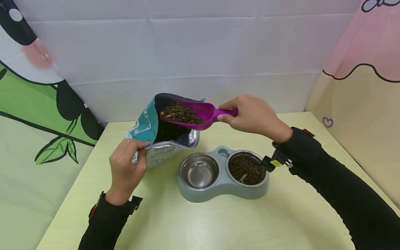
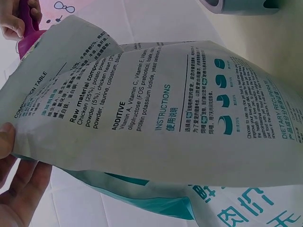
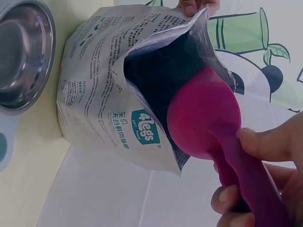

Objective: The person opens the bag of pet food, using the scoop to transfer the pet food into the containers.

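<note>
Left hand (image 1: 129,166) pinches the near rim of the bag (image 1: 143,126) between thumb and fingers, a grip that seems to steady the bag and spread its mouth; right hand (image 1: 251,116) closes round the handle of the purple scoop (image 1: 204,113); scoop, loaded with kibble (image 1: 179,113), lies over the bag's mouth, hollow side up, probably so any spill drops back inside; double feeder (image 1: 223,184) sits on the table (image 1: 203,222) just beside the bag, handy to both; left bowl (image 1: 200,171) shows its steel floor; right bowl (image 1: 250,156) contains kibble.
</note>
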Motion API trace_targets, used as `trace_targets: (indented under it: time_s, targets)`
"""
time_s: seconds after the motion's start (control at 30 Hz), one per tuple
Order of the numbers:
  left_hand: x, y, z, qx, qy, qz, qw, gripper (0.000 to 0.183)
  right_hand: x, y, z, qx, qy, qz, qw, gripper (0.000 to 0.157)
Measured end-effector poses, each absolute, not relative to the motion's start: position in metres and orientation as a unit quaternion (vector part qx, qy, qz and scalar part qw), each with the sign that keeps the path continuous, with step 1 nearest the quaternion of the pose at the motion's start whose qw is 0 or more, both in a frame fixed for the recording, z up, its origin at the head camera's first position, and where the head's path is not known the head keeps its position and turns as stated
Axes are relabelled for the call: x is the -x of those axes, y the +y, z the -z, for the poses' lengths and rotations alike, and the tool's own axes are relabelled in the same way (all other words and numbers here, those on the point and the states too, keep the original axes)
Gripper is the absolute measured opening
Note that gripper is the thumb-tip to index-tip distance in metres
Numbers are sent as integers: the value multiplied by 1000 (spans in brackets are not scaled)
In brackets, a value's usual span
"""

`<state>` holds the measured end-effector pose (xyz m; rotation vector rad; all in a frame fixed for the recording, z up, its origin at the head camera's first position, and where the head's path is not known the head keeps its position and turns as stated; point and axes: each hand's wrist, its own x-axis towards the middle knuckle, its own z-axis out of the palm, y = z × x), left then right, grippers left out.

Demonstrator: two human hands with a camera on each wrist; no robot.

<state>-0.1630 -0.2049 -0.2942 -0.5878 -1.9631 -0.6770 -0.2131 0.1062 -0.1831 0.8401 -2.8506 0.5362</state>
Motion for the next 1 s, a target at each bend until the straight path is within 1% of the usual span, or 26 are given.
trace_targets:
  time_s: [0.57,1.0]
  targets:
    - [162,-204,294,241,-801,276,474,16,204,131,185,-270,-941,-193,61,19]
    - [162,-203,292,244,-801,278,471,16,196,151,184,-274,-937,-209,64,23]
